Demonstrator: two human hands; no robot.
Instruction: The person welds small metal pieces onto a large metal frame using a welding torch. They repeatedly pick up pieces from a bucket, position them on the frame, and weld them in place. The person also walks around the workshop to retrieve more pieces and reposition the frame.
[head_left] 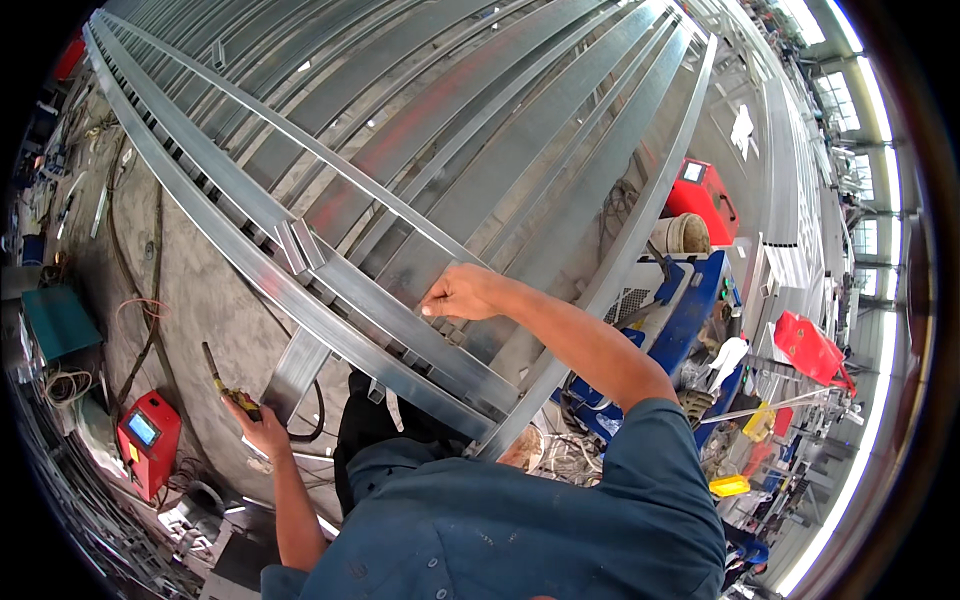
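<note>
My left hand (262,430) is closed around the handle of a welding torch (226,385), held low at the left with its dark neck pointing up and away. Over the near end of a large frame of grey metal tubes, my right hand (462,292) has its fingers curled and pressed together. Anything inside those fingers is hidden. Close by it are a long thin metal bar (345,172) lying slantwise over the frame and the frame's inner tube (400,308). Two short metal pieces (299,246) sit on the near rails, left of that hand.
The outer rail (270,293) runs between my body and the frame. A red machine with a lit screen (150,440) stands on the floor at left, near dark cables. At right are another red machine (705,200), a bucket (680,234) and a blue cart (705,310) with tools.
</note>
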